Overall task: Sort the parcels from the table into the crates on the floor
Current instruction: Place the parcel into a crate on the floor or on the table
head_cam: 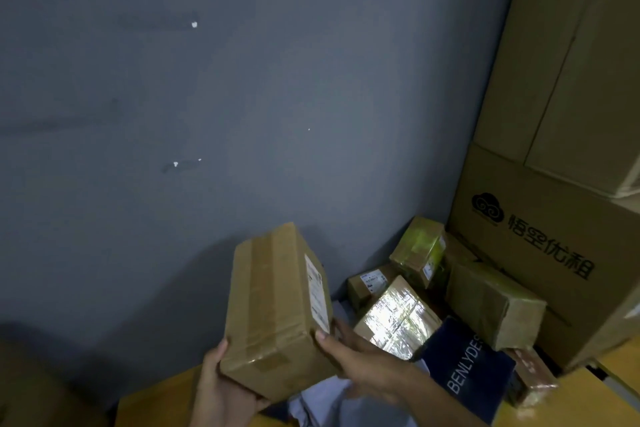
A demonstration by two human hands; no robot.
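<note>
Both hands on one cardboard parcel [277,308], held up off the yellow table [156,406] in front of the grey wall [173,114]. Left hand [221,388] cups the near bottom corner from underneath, thumb up the left face, fingers hidden under the box. Right hand [360,360] grips the right lower edge — thumb tip on the near face, fingers wrapped round the side just below the white shipping label [317,293]. Both hands closed firmly on the box, not loose. Parcel is tilted, long axis running up and away from the grip, brown tape strip down its middle.

Right of the grip, on the table: a pile of other parcels. Nearest is a box with glossy tape glare [398,317], just beyond the right wrist. Behind it a small brown box with a label [370,284]. Further right and up — a yellowish taped box [420,250] and a dull olive-wrapped parcel [491,305], touching each other. A dark blue bag marked BENLYDES [467,367] lies under the right forearm side, with a small pinkish taped box [533,378] beyond it. White poly mailers [322,402] sit directly below the held parcel.

Far right: large stacked cartons [554,184], lower one printed with a cloud logo and Chinese characters.

Crates not in view.
</note>
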